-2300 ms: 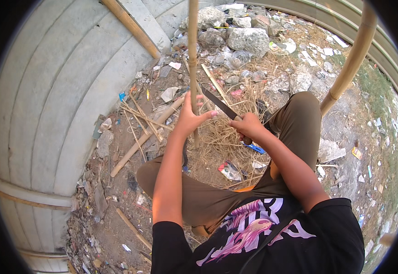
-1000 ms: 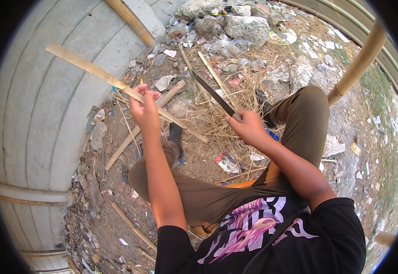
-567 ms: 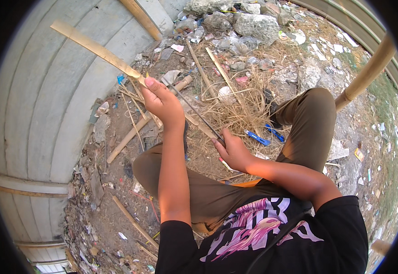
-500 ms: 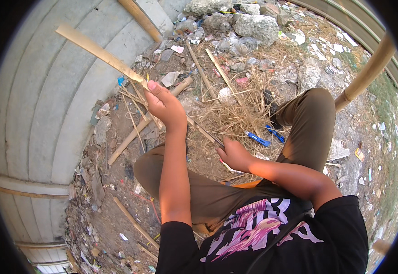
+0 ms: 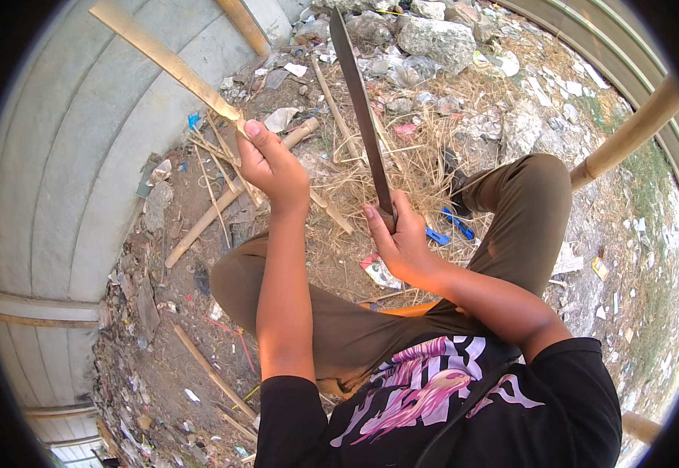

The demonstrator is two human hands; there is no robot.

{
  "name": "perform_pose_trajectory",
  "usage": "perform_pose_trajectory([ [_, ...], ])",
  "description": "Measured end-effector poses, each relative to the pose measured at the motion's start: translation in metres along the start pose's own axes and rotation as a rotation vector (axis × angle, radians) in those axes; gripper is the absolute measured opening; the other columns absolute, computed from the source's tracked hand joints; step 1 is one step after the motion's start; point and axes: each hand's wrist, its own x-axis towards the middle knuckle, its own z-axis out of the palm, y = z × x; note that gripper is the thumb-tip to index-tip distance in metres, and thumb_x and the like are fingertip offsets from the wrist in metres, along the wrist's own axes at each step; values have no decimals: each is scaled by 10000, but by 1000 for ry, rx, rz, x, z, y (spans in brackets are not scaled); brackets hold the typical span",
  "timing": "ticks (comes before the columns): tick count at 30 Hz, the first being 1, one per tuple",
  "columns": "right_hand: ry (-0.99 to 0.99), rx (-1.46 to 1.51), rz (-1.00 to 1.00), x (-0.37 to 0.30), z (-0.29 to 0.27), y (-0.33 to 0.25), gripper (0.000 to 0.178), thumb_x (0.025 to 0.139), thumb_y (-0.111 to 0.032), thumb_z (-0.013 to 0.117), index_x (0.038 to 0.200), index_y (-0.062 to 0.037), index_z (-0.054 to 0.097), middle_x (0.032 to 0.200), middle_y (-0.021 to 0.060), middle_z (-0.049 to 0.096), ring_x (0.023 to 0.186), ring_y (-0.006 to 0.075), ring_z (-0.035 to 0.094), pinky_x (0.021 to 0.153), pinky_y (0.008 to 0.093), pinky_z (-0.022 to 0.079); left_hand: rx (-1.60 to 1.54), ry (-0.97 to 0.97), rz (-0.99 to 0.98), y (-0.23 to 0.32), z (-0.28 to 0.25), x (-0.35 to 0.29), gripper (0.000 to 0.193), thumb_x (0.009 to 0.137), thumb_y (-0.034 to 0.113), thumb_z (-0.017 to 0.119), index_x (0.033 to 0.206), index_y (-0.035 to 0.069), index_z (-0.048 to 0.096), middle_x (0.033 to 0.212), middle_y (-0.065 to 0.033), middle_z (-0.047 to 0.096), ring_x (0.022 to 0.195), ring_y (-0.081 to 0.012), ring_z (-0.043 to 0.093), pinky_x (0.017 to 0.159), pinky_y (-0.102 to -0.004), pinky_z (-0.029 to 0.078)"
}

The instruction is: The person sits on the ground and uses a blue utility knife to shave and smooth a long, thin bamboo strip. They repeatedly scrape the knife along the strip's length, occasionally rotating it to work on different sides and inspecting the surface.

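My left hand [image 5: 275,168] is closed around a split bamboo strip [image 5: 164,64], the thumb lying along it. The strip slants from the upper left down past my hand, and its lower end shows above the shavings between my legs. In my right hand [image 5: 405,246] a machete [image 5: 361,105] is gripped by its handle, which the fingers mostly hide. Its long dark blade points up and away, apart from the strip. A pile of thin bamboo shavings [image 5: 425,160] lies on the ground beyond my right hand.
Two blue cutter knives [image 5: 459,224] lie by my right leg. A bamboo pole [image 5: 199,232] and thin sticks lie on the littered ground to the left, beside a grey concrete wall [image 5: 51,156]. Rocks [image 5: 437,43] sit at the far side. A thick bamboo pole [image 5: 628,129] slants at right.
The machete has swung up from low along the strip, its blade now pointing away and clear of the bamboo. My left hand keeps the strip and has shifted slightly left.
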Motion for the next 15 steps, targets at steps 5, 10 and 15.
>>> perform_pose_trajectory([
  [5,-269,-389,87,-30,12,81,270,1004,-206,571,877,10,469,596,162,550,495,301,568,509,434,470,-23,-8,-40,2,8,-2,443,1081,439,417,785,111,386,624,60,307,504,-32,278,453,-235,231],
  [10,-541,497,996,15,-3,35,275,982,-212,594,795,-45,482,603,45,536,476,156,548,466,356,468,-117,6,-84,7,-7,2,456,1076,447,428,768,114,386,612,56,295,505,-43,280,454,-242,238],
  [15,-167,459,503,12,-25,-18,249,1014,-229,598,869,-46,511,633,-8,536,499,61,497,464,272,424,-72,3,-9,-4,-11,5,437,1080,423,430,772,114,401,592,59,320,498,-28,271,445,-230,229],
])
